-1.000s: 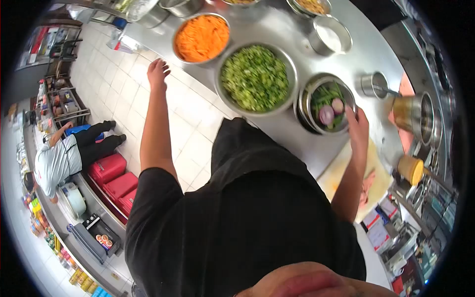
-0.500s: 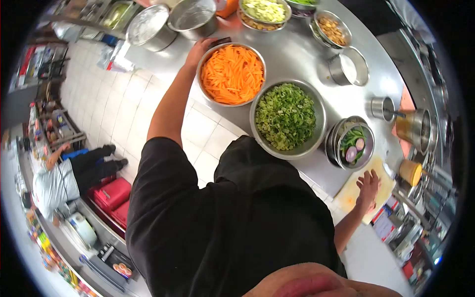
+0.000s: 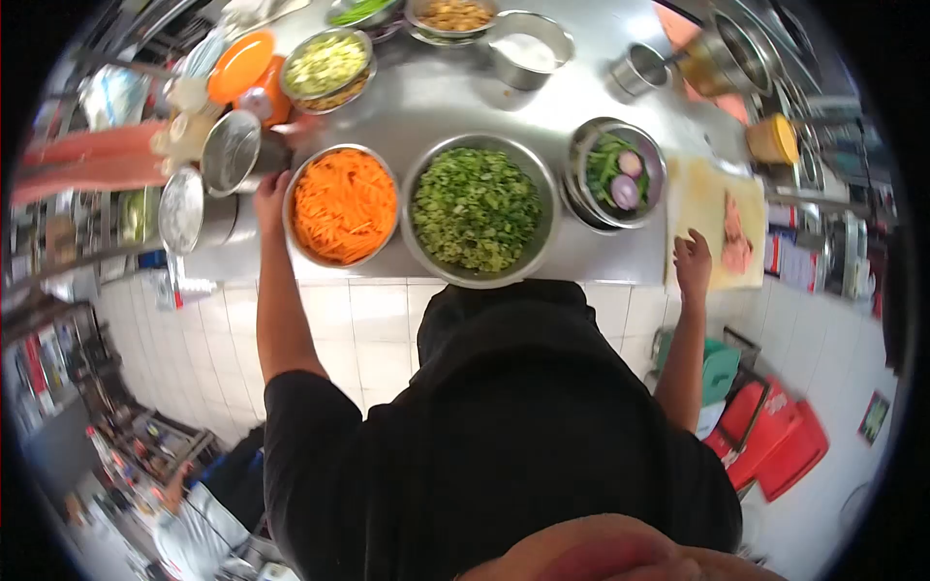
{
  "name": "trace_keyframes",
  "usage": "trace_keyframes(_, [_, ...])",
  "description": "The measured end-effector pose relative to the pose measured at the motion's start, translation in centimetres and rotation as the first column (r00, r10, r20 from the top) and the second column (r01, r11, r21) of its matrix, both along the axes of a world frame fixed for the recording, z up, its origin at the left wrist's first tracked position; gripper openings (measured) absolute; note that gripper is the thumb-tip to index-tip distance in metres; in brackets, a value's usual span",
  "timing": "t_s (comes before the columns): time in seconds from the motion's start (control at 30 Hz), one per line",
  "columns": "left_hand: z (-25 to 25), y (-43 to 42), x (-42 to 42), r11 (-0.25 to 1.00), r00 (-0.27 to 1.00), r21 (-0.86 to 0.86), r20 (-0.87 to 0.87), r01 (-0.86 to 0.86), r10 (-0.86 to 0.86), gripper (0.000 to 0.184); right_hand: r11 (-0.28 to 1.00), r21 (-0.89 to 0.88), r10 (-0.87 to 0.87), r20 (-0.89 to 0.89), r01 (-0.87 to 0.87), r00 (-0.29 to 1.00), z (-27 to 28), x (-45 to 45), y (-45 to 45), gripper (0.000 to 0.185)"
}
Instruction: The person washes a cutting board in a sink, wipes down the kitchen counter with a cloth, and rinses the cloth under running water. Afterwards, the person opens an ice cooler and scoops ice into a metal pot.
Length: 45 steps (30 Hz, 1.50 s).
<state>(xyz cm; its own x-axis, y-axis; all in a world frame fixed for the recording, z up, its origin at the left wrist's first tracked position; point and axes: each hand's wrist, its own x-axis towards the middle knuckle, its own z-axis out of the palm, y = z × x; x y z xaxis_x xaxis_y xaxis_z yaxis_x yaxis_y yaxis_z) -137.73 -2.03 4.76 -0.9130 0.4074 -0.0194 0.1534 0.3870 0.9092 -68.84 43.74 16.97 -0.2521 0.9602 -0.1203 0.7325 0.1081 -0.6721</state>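
Note:
My left hand is at the left rim of a steel bowl of carrot strips; its fingers are partly hidden between that bowl and a steel pot, so its grip is unclear. Over the left part of a pale cutting board is my right hand, its fingers apart and nothing in them. Pink meat lies on the board to its right. A large bowl of chopped greens stands in the middle, and stacked bowls with onion pieces and green vegetables stand between it and the board.
Farther back are a bowl of pale green pieces, an orange container, a pot with white contents, a small steel cup and a yellow-lidded tub. Another person is at the lower left. Red bins stand lower right.
My view has swung round toward the table. My left hand came from over the floor to beside the carrot bowl. My right hand left the stacked bowls and is now over the board.

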Motion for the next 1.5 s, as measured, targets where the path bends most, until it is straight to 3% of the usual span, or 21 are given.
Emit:
trace_keyframes(0.1, [6.5, -0.6, 2.3, 0.984, 0.948, -0.166, -0.318, -0.069, 0.013, 0.026, 0.999, 0.027, -0.037, 0.011, 0.036, 0.999, -1.8, 1.7, 0.1, 0.045])
trace_keyframes(0.13, [9.1, 0.0, 3.5, 0.931, 0.903, -0.326, -0.43, -0.164, 0.009, 0.023, 0.998, 0.062, -0.019, 0.028, 0.017, 0.999, -2.2, 2.2, 0.1, 0.044])
trace_keyframes(0.17, [8.8, -0.4, 3.5, 0.991, 0.922, -0.11, -0.386, -0.081, 0.032, 0.021, 0.997, 0.073, -0.031, 0.021, 0.03, 0.999, -1.5, 2.0, -0.1, 0.042])
trace_keyframes(0.2, [11.4, 0.7, 5.8, 0.986, 0.905, -0.155, -0.425, -0.066, -0.006, 0.02, 0.984, 0.176, -0.004, 0.101, -0.014, 0.995, -1.8, 2.7, 0.6, 0.04])
trace_keyframes(0.23, [14.6, 2.4, 8.0, 0.978, 0.881, -0.196, -0.473, -0.074, -0.028, 0.021, 0.974, 0.226, -0.031, 0.021, 0.026, 0.999, -1.5, 2.6, 0.7, 0.039])
trace_keyframes(0.33, [18.2, 6.8, 13.8, 0.999, 0.936, -0.013, -0.35, 0.033, -0.036, 0.021, 0.973, 0.199, -0.103, -0.063, 0.114, 0.993, -1.5, 3.6, 2.9, 0.04])
trace_keyframes(0.4, [20.6, 11.1, 18.7, 0.989, 0.925, -0.024, -0.351, 0.147, -0.146, 0.022, 0.965, 0.178, -0.164, -0.151, 0.19, 0.975, -2.2, 4.9, 4.6, 0.039])
trace_keyframes(0.5, [23.7, 18.9, 26.8, 0.946, 0.826, -0.078, -0.469, 0.314, -0.313, 0.023, 0.899, 0.366, -0.188, -0.172, 0.24, 0.967, -4.0, 8.6, 7.6, 0.036])
trace_keyframes(0.57, [25.5, 23.3, 31.9, 0.918, 0.846, -0.174, -0.357, 0.357, -0.397, 0.023, 0.897, 0.304, -0.274, -0.185, 0.32, 0.944, -4.0, 11.7, 9.6, 0.033])
trace_keyframes(0.7, [24.3, 29.9, 37.7, 0.79, 0.667, -0.341, -0.424, 0.51, -0.613, 0.023, 0.878, 0.292, -0.341, -0.175, 0.379, 0.924, -3.7, 16.2, 12.3, 0.03])
trace_keyframes(0.73, [24.2, 31.3, 39.2, 0.76, 0.612, -0.374, -0.45, 0.532, -0.65, 0.022, 0.876, 0.25, -0.347, -0.269, 0.413, 0.899, -4.3, 17.1, 13.0, 0.031])
trace_keyframes(0.83, [23.1, 34.1, 41.6, 0.69, 0.489, -0.454, -0.49, 0.564, -0.722, 0.022, 0.84, 0.338, -0.36, -0.239, 0.425, 0.902, -3.9, 18.7, 14.8, 0.029])
trace_keyframes(0.9, [22.9, 34.8, 42.6, 0.657, 0.446, -0.516, -0.485, 0.549, -0.753, 0.022, 0.872, 0.22, -0.394, -0.215, 0.437, 0.894, -2.6, 19.4, 16.1, 0.031])
trace_keyframes(0.97, [22.5, 34.8, 42.9, 0.698, 0.521, -0.471, -0.465, 0.538, -0.716, 0.025, 0.882, 0.202, -0.368, -0.268, 0.425, 0.891, -1.7, 19.9, 17.1, 0.029])
trace_keyframes(1.0, [22.3, 34.6, 43.2, 0.73, 0.562, -0.441, -0.467, 0.522, -0.683, 0.025, 0.865, 0.312, -0.342, -0.205, 0.393, 0.917, -3.4, 21.0, 18.8, 0.028])
trace_keyframes(1.2, [21.5, 32.1, 44.0, 0.88, 0.691, -0.267, -0.546, 0.394, -0.475, 0.027, 0.931, 0.233, -0.315, 0.131, 0.279, 0.94, 0.8, 21.9, 20.9, 0.027])
trace_keyframes(1.3, [21.0, 31.1, 43.5, 0.896, 0.585, -0.216, -0.694, 0.388, -0.421, 0.026, 0.895, 0.382, -0.265, 0.039, 0.231, 0.963, 0.6, 22.6, 20.6, 0.023])
trace_keyframes(1.43, [20.0, 30.6, 44.2, 0.938, 0.652, -0.165, -0.683, 0.303, -0.331, 0.022, 0.853, 0.521, -0.086, 0.134, 0.003, 0.987, 1.8, 23.1, 23.5, 0.025])
trace_keyframes(1.5, [20.6, 30.6, 45.2, 0.949, 0.622, -0.198, -0.719, 0.244, -0.31, 0.02, 0.839, 0.535, 0.014, 0.164, -0.101, 0.986, 1.5, 22.8, 28.1, 0.029])
